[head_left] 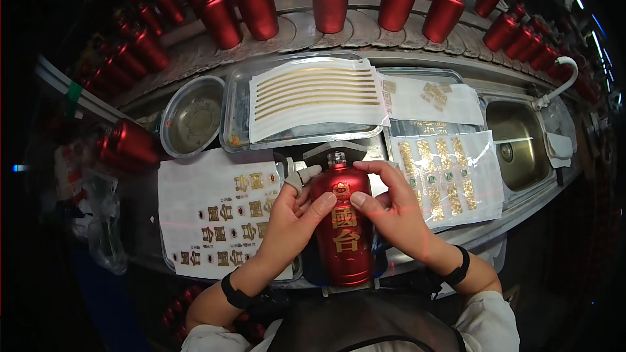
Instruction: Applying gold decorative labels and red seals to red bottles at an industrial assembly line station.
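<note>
1. Far side, spanning left to right: a slatted conveyor [297, 38] bearing a row of red bottles [330, 3].
2. Left: a round bowl [171, 132]; nearer to me, a white sheet [179, 189] bearing gold characters.
3. Left of centre: my left hand [291, 216], partly curled against the bottle's left side, thumb on its front; a grey cover sits on one finger.
4. Centre, near: the red bottle [343, 225], held between my two hands, its clear neck pointing away from me and gold characters on its front. Beyond it, a paper with gold strips [313, 117] lies over a tray [228, 107].
5. Right of centre: my right hand [399, 214], half curled, thumb on the bottle's front, forefinger at its shoulder.
6. Right: a sheet of gold pieces [486, 173], then a metal sink [515, 117] with a curved tap [572, 68].
</note>
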The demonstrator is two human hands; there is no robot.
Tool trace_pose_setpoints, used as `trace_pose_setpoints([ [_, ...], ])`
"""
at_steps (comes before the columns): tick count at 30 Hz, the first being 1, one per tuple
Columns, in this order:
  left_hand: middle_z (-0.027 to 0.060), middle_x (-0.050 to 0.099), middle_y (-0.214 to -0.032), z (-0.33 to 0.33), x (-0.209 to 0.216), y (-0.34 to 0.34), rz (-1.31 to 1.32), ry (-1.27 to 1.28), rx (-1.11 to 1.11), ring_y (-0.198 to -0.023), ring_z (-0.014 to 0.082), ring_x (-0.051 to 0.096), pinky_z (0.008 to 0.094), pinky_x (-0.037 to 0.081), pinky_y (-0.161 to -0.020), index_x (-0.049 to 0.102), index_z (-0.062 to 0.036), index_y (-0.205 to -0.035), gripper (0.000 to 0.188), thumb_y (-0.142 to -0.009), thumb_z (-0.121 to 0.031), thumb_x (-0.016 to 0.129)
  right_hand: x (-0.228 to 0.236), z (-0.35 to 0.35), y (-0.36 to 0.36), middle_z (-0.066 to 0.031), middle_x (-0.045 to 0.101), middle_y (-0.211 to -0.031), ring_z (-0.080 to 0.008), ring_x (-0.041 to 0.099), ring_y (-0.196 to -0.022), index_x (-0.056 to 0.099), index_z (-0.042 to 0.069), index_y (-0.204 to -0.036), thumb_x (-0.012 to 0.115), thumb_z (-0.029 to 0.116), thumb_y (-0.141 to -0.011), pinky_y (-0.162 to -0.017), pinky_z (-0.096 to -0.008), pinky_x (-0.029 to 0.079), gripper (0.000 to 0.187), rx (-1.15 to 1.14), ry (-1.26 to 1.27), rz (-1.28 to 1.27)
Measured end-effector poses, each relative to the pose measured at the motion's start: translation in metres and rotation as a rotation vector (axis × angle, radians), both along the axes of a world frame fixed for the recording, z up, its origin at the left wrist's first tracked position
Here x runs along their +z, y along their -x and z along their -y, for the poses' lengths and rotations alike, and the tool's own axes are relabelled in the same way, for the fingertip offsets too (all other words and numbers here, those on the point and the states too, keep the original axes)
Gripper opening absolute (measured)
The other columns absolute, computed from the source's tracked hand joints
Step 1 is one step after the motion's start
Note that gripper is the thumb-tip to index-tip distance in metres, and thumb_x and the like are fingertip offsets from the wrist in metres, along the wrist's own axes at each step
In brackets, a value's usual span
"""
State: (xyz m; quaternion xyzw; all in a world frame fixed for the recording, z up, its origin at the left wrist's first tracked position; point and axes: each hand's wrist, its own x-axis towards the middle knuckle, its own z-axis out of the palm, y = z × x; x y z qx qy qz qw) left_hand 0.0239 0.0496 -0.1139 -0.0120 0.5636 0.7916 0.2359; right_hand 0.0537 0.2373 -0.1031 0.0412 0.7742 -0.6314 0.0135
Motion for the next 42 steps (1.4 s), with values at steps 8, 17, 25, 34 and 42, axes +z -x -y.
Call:
trace_pose_setpoints([
  [8, 0.0221, 0.038, -0.147, 0.011, -0.005, -0.015, -0.079, 0.056, -0.155, -0.134, 0.0263, 0.044, 0.0380, 0.036, -0.111, 0.015, -0.0006, -0.153, 0.090, -0.089, -0.019, 0.074, 0.013, -0.010, -0.014, -0.0121, 0.051, -0.129, -0.0151, 0.055, -0.099, 0.043, 0.011, -0.146, 0.079, 0.032, -0.081, -0.067, -0.0242, 0.046, 0.077, 0.104, -0.134, 0.080],
  [17, 0.0219, 0.036, -0.148, 0.009, -0.006, -0.017, -0.094, 0.055, -0.155, -0.135, 0.0273, 0.044, 0.0386, 0.035, -0.111, 0.015, 0.0005, -0.153, 0.091, -0.087, -0.020, 0.075, 0.007, -0.007, -0.018, -0.0168, 0.049, -0.130, -0.0220, 0.051, -0.118, 0.036, 0.009, -0.150, 0.075, 0.032, -0.084, -0.074, -0.0267, 0.049, 0.080, 0.122, -0.044, 0.046],
  [25, 0.0218, 0.042, -0.143, 0.005, -0.002, -0.012, -0.045, 0.037, -0.102, -0.131, 0.0259, 0.047, 0.0373, 0.039, -0.109, 0.020, 0.0024, -0.150, 0.085, -0.089, -0.019, 0.074, 0.007, -0.005, -0.011, -0.0160, 0.055, -0.123, -0.0207, 0.056, -0.113, 0.044, 0.006, -0.140, 0.074, 0.031, -0.085, -0.068, -0.0262, 0.047, 0.068, 0.044, -0.026, 0.071],
  [34, 0.0218, 0.046, -0.140, 0.002, 0.000, -0.012, -0.060, 0.039, -0.070, -0.128, 0.0242, 0.051, 0.0351, 0.044, -0.105, 0.026, 0.0034, -0.146, 0.074, -0.091, -0.018, 0.071, 0.001, -0.005, -0.012, -0.0166, 0.052, -0.129, -0.0142, 0.061, -0.096, 0.044, 0.005, -0.139, 0.072, 0.030, -0.087, -0.067, -0.0235, 0.050, 0.064, 0.042, -0.049, 0.042],
  [42, 0.0231, 0.035, -0.149, 0.013, -0.001, -0.041, -0.167, 0.109, -0.149, -0.140, 0.0281, 0.037, 0.0425, 0.026, -0.117, 0.021, 0.0034, -0.148, 0.085, -0.087, -0.022, 0.075, -0.006, -0.015, -0.046, -0.0149, 0.048, -0.138, 0.0002, 0.044, -0.063, 0.027, 0.008, -0.153, 0.070, 0.024, -0.089, -0.054, -0.0163, 0.039, 0.079, 0.117, 0.252, 0.148],
])
